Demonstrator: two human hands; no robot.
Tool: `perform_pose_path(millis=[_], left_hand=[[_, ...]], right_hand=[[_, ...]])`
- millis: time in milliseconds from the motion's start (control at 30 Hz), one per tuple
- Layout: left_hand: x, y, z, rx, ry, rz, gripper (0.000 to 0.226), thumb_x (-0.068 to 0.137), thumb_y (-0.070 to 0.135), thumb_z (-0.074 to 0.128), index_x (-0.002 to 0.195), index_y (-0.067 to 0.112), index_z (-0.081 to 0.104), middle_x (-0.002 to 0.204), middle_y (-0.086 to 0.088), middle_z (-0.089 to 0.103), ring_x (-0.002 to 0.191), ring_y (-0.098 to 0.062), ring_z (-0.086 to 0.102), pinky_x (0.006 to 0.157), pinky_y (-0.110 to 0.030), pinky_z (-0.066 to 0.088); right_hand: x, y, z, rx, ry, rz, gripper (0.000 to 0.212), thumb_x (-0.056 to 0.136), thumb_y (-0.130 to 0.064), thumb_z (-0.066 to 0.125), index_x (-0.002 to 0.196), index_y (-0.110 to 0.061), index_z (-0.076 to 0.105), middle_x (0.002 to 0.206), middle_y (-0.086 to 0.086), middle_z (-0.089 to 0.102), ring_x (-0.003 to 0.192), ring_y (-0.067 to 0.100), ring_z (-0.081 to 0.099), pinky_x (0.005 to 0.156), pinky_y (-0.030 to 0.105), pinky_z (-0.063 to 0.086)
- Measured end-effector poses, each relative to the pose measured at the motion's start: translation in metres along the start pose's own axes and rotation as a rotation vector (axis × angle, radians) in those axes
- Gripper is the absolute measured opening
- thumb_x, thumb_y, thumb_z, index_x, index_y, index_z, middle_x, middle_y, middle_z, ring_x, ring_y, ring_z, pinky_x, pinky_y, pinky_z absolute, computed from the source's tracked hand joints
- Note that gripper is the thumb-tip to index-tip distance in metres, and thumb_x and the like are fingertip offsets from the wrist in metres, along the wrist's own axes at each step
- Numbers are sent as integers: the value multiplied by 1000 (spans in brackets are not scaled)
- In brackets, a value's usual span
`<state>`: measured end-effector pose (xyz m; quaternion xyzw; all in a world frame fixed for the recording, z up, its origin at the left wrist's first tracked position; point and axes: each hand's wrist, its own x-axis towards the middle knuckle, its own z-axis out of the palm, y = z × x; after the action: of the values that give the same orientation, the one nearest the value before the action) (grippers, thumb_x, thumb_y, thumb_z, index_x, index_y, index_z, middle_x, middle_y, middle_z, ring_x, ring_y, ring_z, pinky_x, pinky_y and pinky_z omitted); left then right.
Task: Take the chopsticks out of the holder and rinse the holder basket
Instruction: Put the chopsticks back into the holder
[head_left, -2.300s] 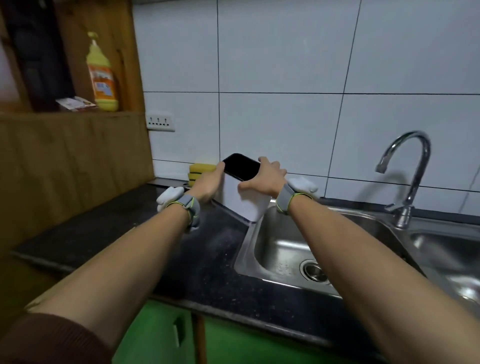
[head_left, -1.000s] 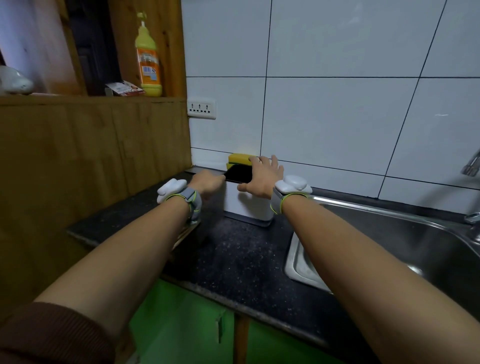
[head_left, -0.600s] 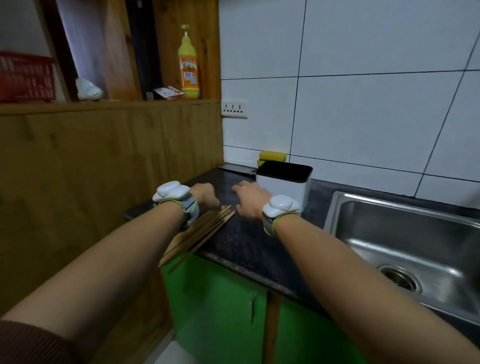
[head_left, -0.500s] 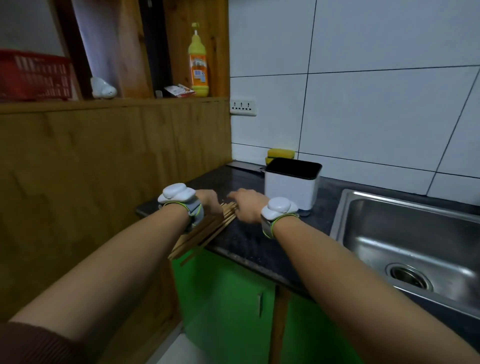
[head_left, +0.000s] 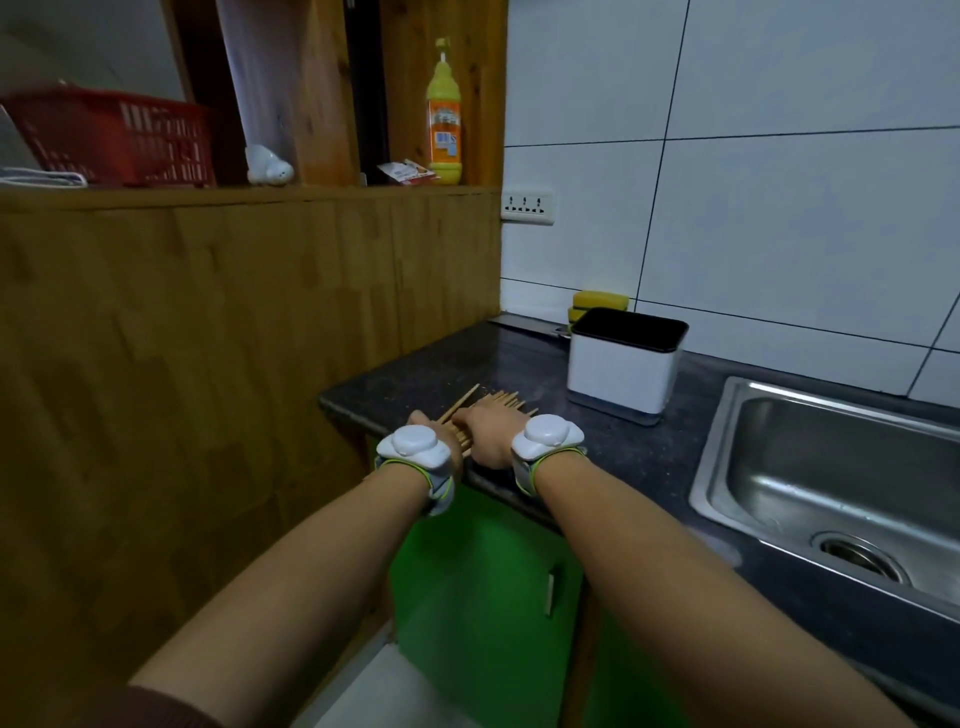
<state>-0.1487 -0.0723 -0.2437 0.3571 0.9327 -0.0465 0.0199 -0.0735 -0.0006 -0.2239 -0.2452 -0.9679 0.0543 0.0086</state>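
Chopsticks: one bundle of thin wooden sticks (head_left: 485, 410), uncountable, flat on black stone counter (head_left: 519, 364). One empty white rectangular holder with black rim (head_left: 623, 366) upright nearby. Left hand (head_left: 434, 426) and right hand (head_left: 488, 431) rest on the bundle; grip cannot be told.

We have open bench (head_left: 613, 457) between the chopsticks (head_left: 493, 402) at the near left corner and the sink (head_left: 831, 467) on the right. The holder (head_left: 621, 371) stands upright on the far side of that strip, apart from the chopsticks and just left of the sink rim. A sponge (head_left: 600, 300) sits behind it against the tiled wall (head_left: 779, 234), which closes the far side. A wooden panel (head_left: 234, 338) closes the left. Both our hands, left hand (head_left: 431, 428) and right hand (head_left: 491, 428), lie over the chopsticks' near ends.
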Motion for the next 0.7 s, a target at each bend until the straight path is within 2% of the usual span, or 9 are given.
perform_pose_path(millis=[33, 67, 133, 167, 233, 367, 533, 700], left_hand=[[0, 1, 0, -2, -8, 15, 42, 104, 23, 37, 141, 4, 37, 146, -16, 40, 92, -38, 48, 85, -40, 40], [7, 0, 7, 31, 22, 56, 40, 103, 22, 36, 140, 5, 37, 143, -17, 40, 89, -36, 49, 81, -41, 41], [11, -4, 11, 17, 43, 78, 42, 98, 22, 43, 137, 5, 39, 139, -18, 43, 113, -37, 55, 91, -44, 46], [11, -7, 12, -10, 43, 90, 44, 96, 22, 47, 135, 5, 40, 137, -18, 47, 120, -36, 55, 93, -44, 46], [13, -9, 11, -90, 40, 85, 43, 93, 20, 51, 132, 5, 41, 132, -19, 53, 118, -35, 58, 89, -43, 48], [10, -13, -3, -50, 80, 146, 40, 89, 19, 54, 125, 4, 46, 122, -17, 61, 108, -35, 63, 82, -43, 50], [-3, -8, -36, 227, 195, 225, 32, 97, 18, 47, 125, 7, 56, 121, -9, 64, 108, -30, 64, 84, -40, 51], [-12, 2, -70, 504, 319, 272, 34, 102, 18, 36, 129, 13, 55, 130, -4, 62, 117, -26, 60, 80, -39, 43]], right_hand=[[0, 0, 0, 7, -5, 3, 54, 86, -14, 57, 139, -18, 48, 138, 17, 51, 125, 35, 51, 103, 39, 44], [1, -1, 0, 13, -7, 7, 55, 86, -14, 57, 139, -18, 48, 139, 17, 50, 126, 35, 51, 103, 39, 43], [1, -1, 0, 10, -6, 14, 54, 86, -12, 57, 139, -18, 47, 139, 16, 50, 126, 35, 51, 103, 40, 44], [1, 0, 0, 7, -2, 14, 54, 86, -12, 57, 139, -18, 48, 139, 16, 51, 125, 35, 51, 102, 40, 44], [1, 0, -1, -2, 6, 12, 53, 86, -11, 58, 138, -16, 47, 137, 17, 52, 122, 35, 53, 100, 41, 46], [-1, 0, -3, -6, 24, 16, 59, 87, -13, 61, 142, -16, 39, 137, 17, 47, 121, 37, 52, 99, 44, 46], [-3, 1, -10, -36, 106, 50, 60, 87, -17, 61, 141, -21, 37, 136, 14, 42, 119, 41, 51, 90, 46, 47], [-5, 6, -21, -38, 225, 121, 53, 88, -31, 60, 137, -24, 41, 139, 10, 40, 124, 39, 40, 94, 48, 44]])
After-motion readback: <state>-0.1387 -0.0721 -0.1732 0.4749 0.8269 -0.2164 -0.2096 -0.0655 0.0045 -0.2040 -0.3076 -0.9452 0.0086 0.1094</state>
